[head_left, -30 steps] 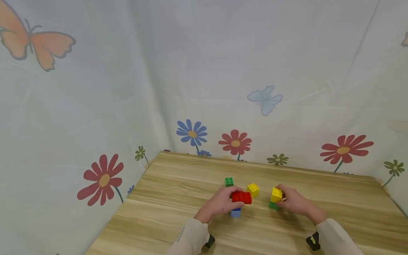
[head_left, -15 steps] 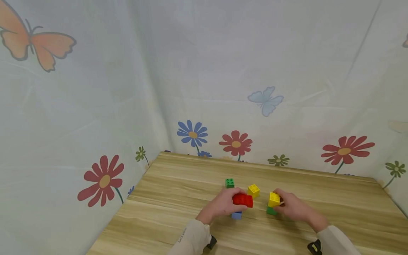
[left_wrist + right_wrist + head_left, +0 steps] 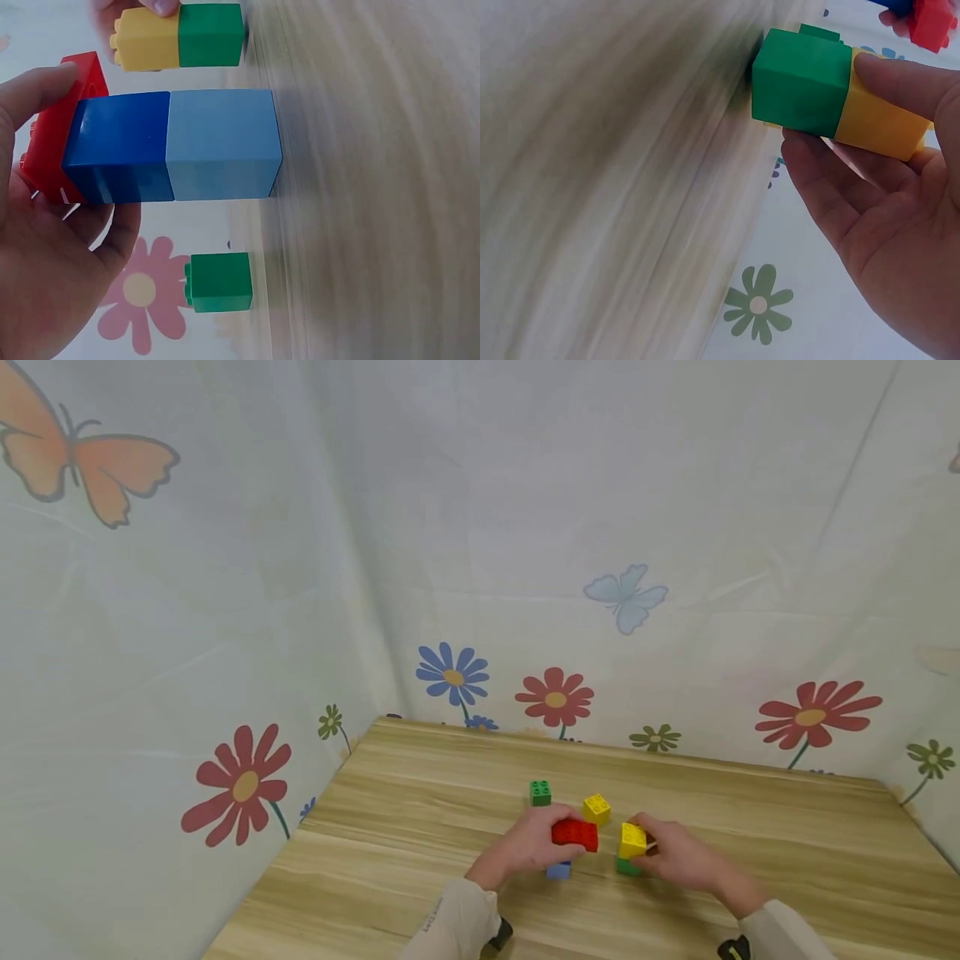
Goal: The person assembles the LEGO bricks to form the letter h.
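In the head view my left hand [image 3: 528,842] grips a red toy brick [image 3: 575,835] between thumb and fingers. Below it, a dark blue brick [image 3: 120,146] and a light blue brick [image 3: 223,142] form the rest of an upright stack, standing on the table. My right hand [image 3: 682,857] pinches a yellow brick [image 3: 633,841] joined on top of a green brick [image 3: 627,866]. This pair is just right of the red-topped stack and apart from it. Whether the green brick [image 3: 802,82] touches the table, I cannot tell.
A loose green brick [image 3: 540,792] sits behind my left hand. Another yellow brick [image 3: 597,809] lies behind and between both stacks. The wooden table [image 3: 420,777] ends at a white cloth backdrop [image 3: 480,527] printed with flowers and butterflies.
My right hand has moved left and slightly nearer, carrying the yellow and green pair closer to the red-topped stack. My left hand has shifted only slightly, still gripping the red brick.
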The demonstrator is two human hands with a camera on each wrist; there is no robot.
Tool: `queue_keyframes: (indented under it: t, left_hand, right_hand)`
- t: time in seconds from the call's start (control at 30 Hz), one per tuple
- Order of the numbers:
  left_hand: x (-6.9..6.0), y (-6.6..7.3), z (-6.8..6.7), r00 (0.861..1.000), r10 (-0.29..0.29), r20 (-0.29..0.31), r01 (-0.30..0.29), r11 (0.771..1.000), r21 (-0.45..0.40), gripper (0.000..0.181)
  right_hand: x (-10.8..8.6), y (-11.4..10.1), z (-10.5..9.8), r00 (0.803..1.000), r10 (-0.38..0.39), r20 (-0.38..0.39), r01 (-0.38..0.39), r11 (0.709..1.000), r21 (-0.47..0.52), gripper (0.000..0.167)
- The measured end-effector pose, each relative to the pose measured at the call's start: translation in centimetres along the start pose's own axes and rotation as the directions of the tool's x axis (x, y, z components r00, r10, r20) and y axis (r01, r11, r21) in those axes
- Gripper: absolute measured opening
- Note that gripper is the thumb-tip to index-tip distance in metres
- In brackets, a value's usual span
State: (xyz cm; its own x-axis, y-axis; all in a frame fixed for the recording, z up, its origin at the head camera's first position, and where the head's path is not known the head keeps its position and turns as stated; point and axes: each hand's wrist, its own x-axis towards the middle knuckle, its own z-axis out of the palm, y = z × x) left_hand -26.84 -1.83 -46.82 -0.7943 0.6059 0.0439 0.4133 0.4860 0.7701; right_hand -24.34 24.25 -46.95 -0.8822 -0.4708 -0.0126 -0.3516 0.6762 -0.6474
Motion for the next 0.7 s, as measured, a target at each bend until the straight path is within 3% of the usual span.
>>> queue_keyframes:
  t: [0.7]
  left_hand:
    - [0.4,0.4,0.7,0.997,0.076,0.012,-0.076,0.997,0.019,0.034]
  right_hand:
    - [0.6,-0.6,1.5,0.997,-0.078,0.027,0.076,0.995,0.058,0.035]
